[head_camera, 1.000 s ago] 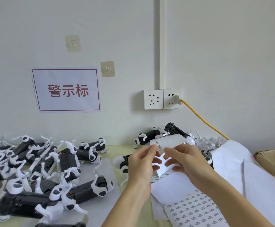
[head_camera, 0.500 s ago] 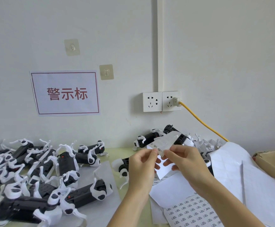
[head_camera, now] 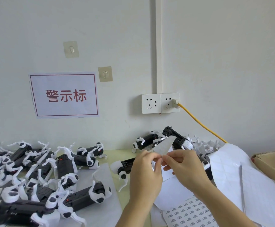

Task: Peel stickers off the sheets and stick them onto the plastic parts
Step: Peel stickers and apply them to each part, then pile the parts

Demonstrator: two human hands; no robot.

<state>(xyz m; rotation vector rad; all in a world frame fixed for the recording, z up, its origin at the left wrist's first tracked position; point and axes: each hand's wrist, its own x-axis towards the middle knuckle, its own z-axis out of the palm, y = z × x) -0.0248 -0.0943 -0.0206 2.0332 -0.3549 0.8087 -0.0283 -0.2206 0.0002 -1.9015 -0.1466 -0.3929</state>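
My left hand (head_camera: 145, 169) and my right hand (head_camera: 185, 167) meet in front of me, both pinching a small white strip of sticker sheet (head_camera: 163, 145) that sticks up between the fingertips. Below my wrists lies a sheet of small printed stickers (head_camera: 190, 213). Black-and-white plastic parts (head_camera: 40, 174) are heaped at the left, one part (head_camera: 125, 166) lies just left of my left hand, and two more parts (head_camera: 150, 140) lean at the wall behind the strip.
Blank white backing sheets (head_camera: 241, 181) are piled at the right beside an open cardboard box (head_camera: 274, 163). A yellow cable (head_camera: 202, 125) runs from the wall socket (head_camera: 160, 103) down behind the sheets. A paper sign (head_camera: 64, 95) hangs on the wall.
Both hands have stayed together on the strip, which now stands more on edge and looks narrower. The view has tipped up slightly.
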